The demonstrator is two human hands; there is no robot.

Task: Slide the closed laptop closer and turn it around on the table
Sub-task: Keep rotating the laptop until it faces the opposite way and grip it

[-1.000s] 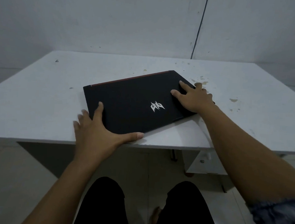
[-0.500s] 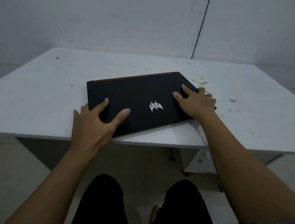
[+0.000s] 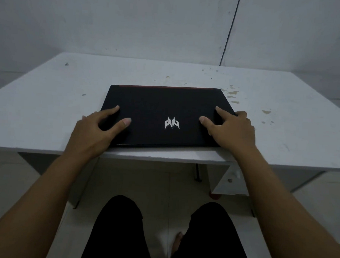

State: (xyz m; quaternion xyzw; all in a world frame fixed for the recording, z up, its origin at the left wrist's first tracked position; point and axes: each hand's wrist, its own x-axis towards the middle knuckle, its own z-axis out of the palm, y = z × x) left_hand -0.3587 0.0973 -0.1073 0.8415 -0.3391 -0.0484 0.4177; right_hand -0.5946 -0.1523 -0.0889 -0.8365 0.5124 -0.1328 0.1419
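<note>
A closed black laptop (image 3: 166, 107) with a silver logo and a red strip along its far edge lies flat near the front edge of the white table (image 3: 49, 108), square to me. My left hand (image 3: 95, 131) grips its near-left corner, thumb and forefinger on the lid. At the right side, my right hand (image 3: 231, 129) holds the edge with thumb and forefinger spread on the lid and the other fingers curled over the side.
Brown stains (image 3: 232, 92) dot the table to the right of the laptop. A grey wall with a thin dark cable (image 3: 230, 32) stands behind. Under the table are a white drawer unit (image 3: 229, 180), my dark-trousered legs (image 3: 118, 230) and a bare foot.
The laptop has turned clockwise from a skewed angle until its edges run parallel to the table front. Both hands moved with it, and the left one shifted up onto the lid's left side.
</note>
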